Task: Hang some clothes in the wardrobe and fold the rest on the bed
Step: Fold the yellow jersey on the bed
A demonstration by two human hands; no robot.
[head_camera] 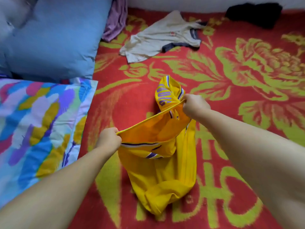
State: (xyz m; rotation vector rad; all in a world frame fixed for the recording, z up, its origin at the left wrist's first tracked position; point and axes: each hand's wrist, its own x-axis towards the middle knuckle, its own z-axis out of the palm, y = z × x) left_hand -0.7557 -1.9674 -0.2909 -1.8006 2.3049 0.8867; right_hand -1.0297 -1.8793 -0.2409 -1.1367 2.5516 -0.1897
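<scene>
Both bare forearms reached forward from the bottom corners over the bed (231, 113), which was covered by a red blanket with yellow-green flowers. The left hand (109, 139) sat lower and nearer, fingers curled into a closed grip that pinched one end of the yellow jersey's (163, 171) hem. The right hand (194, 104) was stretched farther out and higher, also fisted, its grip clenched on the opposite end of the same hem. Between the two fists the edge ran taut and slanted, holding the jersey open like a bag. Purple and white trim showed along its edges, and purple lettering on the part bunched beyond the right hand. The jersey's lower body sagged and touched the blanket near the middle of the bed.

A cream shirt (161, 38) with dark trim lay crumpled farther back. A black garment (254, 14) lay at the far right edge, and purple cloth (115, 20) beside a blue pillow (54, 38). A multicoloured quilt (38, 123) lay on the left.
</scene>
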